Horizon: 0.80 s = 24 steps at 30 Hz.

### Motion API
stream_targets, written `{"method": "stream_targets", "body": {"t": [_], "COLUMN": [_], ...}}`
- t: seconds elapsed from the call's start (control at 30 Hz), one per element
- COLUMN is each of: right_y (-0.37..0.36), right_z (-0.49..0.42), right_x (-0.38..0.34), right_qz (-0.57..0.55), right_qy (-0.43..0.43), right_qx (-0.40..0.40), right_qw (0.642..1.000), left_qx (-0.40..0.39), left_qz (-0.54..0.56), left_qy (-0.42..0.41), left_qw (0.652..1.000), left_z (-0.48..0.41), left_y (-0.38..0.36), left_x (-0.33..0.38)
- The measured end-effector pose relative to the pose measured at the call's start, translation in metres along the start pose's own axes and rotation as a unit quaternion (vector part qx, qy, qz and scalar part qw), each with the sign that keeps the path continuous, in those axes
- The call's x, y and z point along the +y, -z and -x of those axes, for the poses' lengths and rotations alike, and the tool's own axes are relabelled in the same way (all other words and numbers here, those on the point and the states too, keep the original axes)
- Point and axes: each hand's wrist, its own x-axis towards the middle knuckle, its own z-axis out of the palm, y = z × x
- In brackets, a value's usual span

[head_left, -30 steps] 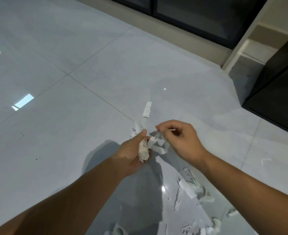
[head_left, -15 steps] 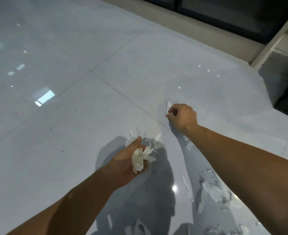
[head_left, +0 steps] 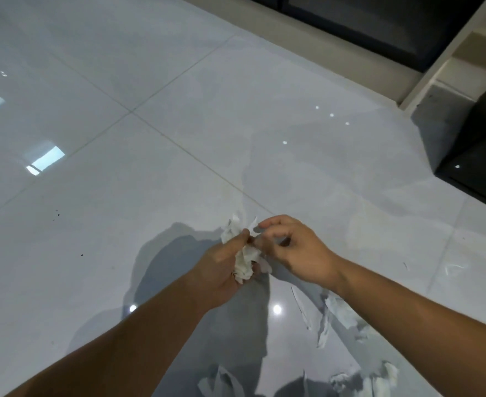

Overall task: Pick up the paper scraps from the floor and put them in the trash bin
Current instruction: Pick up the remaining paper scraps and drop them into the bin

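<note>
Far left: a glossy pale floor (head_left: pixel 98 81) of large tiles, with a bright window reflection (head_left: pixel 46 161) and, nearer, a few dark specks (head_left: pixel 56 214) on the tile.

Middle, near: left hand (head_left: pixel 218 272), bare forearm stretching in from the near left edge. Fingers curled round a wad of paper scraps (head_left: pixel 246 262), thumb laid along its top. Wad white and crumpled, held above the floor, with a couple of torn tips sticking up on its far side. Dark shadow (head_left: pixel 178 253) of the arms on the tile beneath.

Just right of it and touching: right hand (head_left: pixel 297 252), fingers curled, forefinger and thumb pinching a small scrap (head_left: pixel 254 225) right against the top of the wad. Other fingers bent in under the palm; cannot tell whether anything else sits inside them.

Near right, below the right forearm: loose scraps (head_left: pixel 339 314) lying on the floor, long torn strips among them. More torn paper (head_left: pixel 226 383) along the near edge, and one thin curl (head_left: pixel 452 267) alone farther right.

Far right: a dark cabinet (head_left: pixel 478 156) standing on the floor, a beige step (head_left: pixel 465 57) beside it, and along the far wall dark glass panels (head_left: pixel 365 24) above a beige sill (head_left: pixel 293 34).
</note>
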Motion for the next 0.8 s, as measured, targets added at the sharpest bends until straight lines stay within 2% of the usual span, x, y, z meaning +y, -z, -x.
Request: {"method": "stream_targets", "body": {"t": [0.07, 0.1, 0.23, 0.3, 0.47, 0.57, 0.67, 0.8], "right_y": [0.005, 0.007, -0.011, -0.020, -0.020, 0.011, 0.042, 0.035], "right_z": [-0.010, -0.017, -0.044, -0.054, -0.052, -0.039, -0.017, 0.005], "right_x": [0.005, 0.009, 0.014, 0.012, 0.011, 0.019, 0.038, 0.056], "right_qz": [-0.045, -0.013, 0.215, 0.271, 0.232, 0.145, 0.136, 0.164], "right_qy": [-0.028, -0.034, -0.034, -0.029, -0.016, -0.008, 0.010, -0.027], "right_qx": [0.078, 0.099, 0.042, 0.052, 0.040, 0.080, 0.113, 0.057], "right_qw": [0.996, 0.994, 0.975, 0.961, 0.972, 0.986, 0.984, 0.984], "left_qx": [0.052, 0.070, 0.099, 0.105, 0.109, 0.100, 0.084, 0.079], "left_qz": [-0.004, -0.001, 0.022, 0.020, 0.009, 0.005, -0.005, -0.018], "left_qy": [0.000, 0.005, 0.009, 0.000, 0.008, 0.020, 0.036, 0.055], "left_qw": [0.999, 0.998, 0.995, 0.994, 0.994, 0.995, 0.996, 0.995], "left_z": [0.003, 0.006, 0.017, 0.019, 0.019, 0.015, 0.011, 0.007], "left_y": [0.009, 0.015, 0.034, 0.039, 0.039, 0.035, 0.031, 0.020], "left_x": [0.003, 0.006, 0.017, 0.022, 0.023, 0.019, 0.012, 0.003]}}
